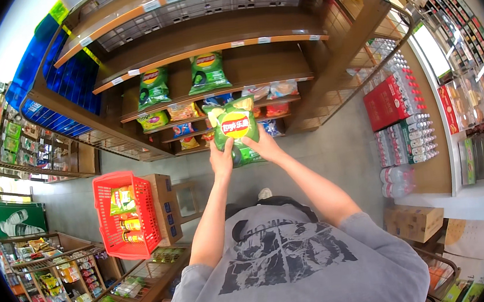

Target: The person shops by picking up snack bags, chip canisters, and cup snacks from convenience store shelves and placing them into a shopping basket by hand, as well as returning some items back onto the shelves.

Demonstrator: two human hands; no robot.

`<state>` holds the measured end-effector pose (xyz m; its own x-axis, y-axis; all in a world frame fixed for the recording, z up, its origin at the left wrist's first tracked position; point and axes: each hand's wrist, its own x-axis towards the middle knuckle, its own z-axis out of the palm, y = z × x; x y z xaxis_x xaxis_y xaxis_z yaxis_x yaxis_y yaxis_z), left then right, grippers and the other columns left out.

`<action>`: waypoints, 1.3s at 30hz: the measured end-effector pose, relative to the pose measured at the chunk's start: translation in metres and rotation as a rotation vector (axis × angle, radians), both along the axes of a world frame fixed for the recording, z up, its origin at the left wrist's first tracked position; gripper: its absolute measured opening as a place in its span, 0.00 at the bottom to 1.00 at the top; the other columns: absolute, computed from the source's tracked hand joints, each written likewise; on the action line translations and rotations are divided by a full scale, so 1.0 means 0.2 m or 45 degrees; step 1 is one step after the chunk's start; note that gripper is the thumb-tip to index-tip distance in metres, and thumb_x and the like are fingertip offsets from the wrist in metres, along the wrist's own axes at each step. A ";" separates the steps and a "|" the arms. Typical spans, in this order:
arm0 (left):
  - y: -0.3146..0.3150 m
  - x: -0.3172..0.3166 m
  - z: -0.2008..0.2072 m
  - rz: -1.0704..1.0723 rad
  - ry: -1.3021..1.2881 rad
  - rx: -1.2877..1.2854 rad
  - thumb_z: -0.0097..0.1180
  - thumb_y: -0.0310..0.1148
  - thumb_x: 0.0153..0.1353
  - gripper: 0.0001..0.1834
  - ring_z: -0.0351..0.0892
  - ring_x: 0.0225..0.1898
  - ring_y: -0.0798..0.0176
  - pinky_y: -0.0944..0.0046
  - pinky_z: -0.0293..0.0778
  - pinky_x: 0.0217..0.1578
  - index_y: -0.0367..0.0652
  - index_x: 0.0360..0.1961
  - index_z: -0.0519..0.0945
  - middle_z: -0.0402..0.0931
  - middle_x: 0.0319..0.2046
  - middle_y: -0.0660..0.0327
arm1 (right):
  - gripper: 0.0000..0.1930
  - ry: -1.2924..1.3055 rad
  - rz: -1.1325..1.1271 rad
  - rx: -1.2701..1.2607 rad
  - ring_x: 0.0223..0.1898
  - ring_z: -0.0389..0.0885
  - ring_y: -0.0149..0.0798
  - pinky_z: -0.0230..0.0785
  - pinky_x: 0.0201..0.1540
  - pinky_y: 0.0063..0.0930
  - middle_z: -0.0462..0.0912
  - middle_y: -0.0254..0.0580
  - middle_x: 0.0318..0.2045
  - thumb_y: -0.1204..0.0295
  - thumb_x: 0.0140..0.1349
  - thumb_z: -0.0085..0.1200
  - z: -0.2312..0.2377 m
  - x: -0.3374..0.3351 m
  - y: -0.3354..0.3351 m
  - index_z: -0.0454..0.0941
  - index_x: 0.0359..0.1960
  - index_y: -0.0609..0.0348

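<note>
Between both hands I hold a green bag of chips with a red and yellow round mark, upright in front of the shelf unit. My left hand grips its lower left side, and my right hand its lower right side. The thumbs lie on the front; the other fingers are mostly hidden behind the bag. Past it, two similar green chip bags, a left one and a right one, stand apart on a brown shelf.
Lower shelves hold several snack bags. At left, a red basket with a green bag and canisters sits by a cardboard box. Bottled drinks and a red carton stand at right, with another box nearer me.
</note>
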<state>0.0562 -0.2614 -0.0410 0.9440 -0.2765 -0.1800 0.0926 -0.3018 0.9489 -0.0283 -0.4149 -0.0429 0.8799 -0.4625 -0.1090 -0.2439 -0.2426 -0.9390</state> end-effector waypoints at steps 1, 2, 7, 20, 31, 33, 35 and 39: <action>-0.03 -0.03 -0.01 -0.021 -0.035 0.011 0.61 0.46 0.64 0.25 0.80 0.46 0.59 0.59 0.73 0.49 0.39 0.55 0.74 0.82 0.45 0.52 | 0.46 -0.024 0.002 0.036 0.60 0.76 0.50 0.68 0.60 0.39 0.76 0.57 0.57 0.45 0.59 0.61 0.01 -0.05 -0.04 0.55 0.69 0.63; -0.07 -0.05 -0.03 -0.023 -0.031 0.015 0.61 0.46 0.64 0.25 0.80 0.46 0.59 0.59 0.73 0.49 0.39 0.55 0.74 0.82 0.45 0.52 | 0.47 -0.032 0.026 0.145 0.60 0.75 0.47 0.66 0.62 0.38 0.75 0.57 0.58 0.45 0.58 0.63 0.04 -0.09 -0.10 0.55 0.69 0.63; -0.24 -0.08 -0.03 -0.163 -0.077 -0.040 0.62 0.53 0.61 0.30 0.83 0.48 0.50 0.56 0.74 0.49 0.41 0.54 0.76 0.83 0.45 0.49 | 0.48 -0.086 0.012 0.132 0.61 0.73 0.46 0.65 0.63 0.37 0.74 0.57 0.58 0.48 0.58 0.65 -0.03 -0.19 -0.23 0.55 0.68 0.68; -0.67 0.07 -0.20 -0.180 -0.088 0.018 0.61 0.53 0.63 0.33 0.80 0.49 0.55 0.59 0.72 0.51 0.34 0.55 0.73 0.81 0.47 0.49 | 0.33 0.094 -0.202 -0.056 0.59 0.75 0.49 0.65 0.60 0.38 0.76 0.58 0.56 0.55 0.65 0.59 -0.07 -0.06 -0.54 0.63 0.62 0.67; -0.99 0.41 -0.22 -0.127 -0.278 -0.004 0.59 0.61 0.60 0.40 0.80 0.49 0.41 0.53 0.73 0.50 0.33 0.55 0.70 0.80 0.46 0.41 | 0.41 -0.189 -0.419 -0.257 0.55 0.78 0.55 0.69 0.57 0.41 0.79 0.60 0.51 0.45 0.56 0.65 -0.13 0.25 -0.83 0.65 0.60 0.66; -1.03 0.51 -0.26 -0.141 -0.291 -0.091 0.53 0.59 0.65 0.37 0.77 0.52 0.40 0.52 0.69 0.54 0.32 0.56 0.70 0.77 0.48 0.39 | 0.35 -0.192 -0.416 -0.187 0.57 0.76 0.54 0.67 0.58 0.40 0.78 0.60 0.53 0.54 0.59 0.61 -0.14 0.32 -0.87 0.66 0.60 0.65; -1.10 0.55 -0.24 -0.200 -0.300 -0.058 0.46 0.53 0.70 0.32 0.68 0.57 0.39 0.50 0.62 0.59 0.32 0.58 0.68 0.71 0.52 0.38 | 0.28 -0.193 -0.430 -0.062 0.59 0.74 0.54 0.64 0.61 0.40 0.76 0.60 0.55 0.65 0.59 0.55 -0.19 0.38 -0.98 0.68 0.60 0.65; -1.18 0.74 -0.21 -0.241 -0.336 -0.146 0.46 0.40 0.64 0.30 0.62 0.60 0.37 0.49 0.59 0.61 0.33 0.64 0.65 0.67 0.55 0.37 | 0.27 -0.215 -0.512 -0.301 0.57 0.73 0.56 0.65 0.60 0.42 0.76 0.59 0.52 0.67 0.58 0.56 -0.15 0.56 -1.09 0.69 0.60 0.63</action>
<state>0.2034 -0.4966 -0.0832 0.8840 -0.4554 0.1060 -0.2079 -0.1799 0.9615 0.0829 -0.6320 -0.0726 0.6227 -0.7641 0.1684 -0.2112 -0.3713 -0.9042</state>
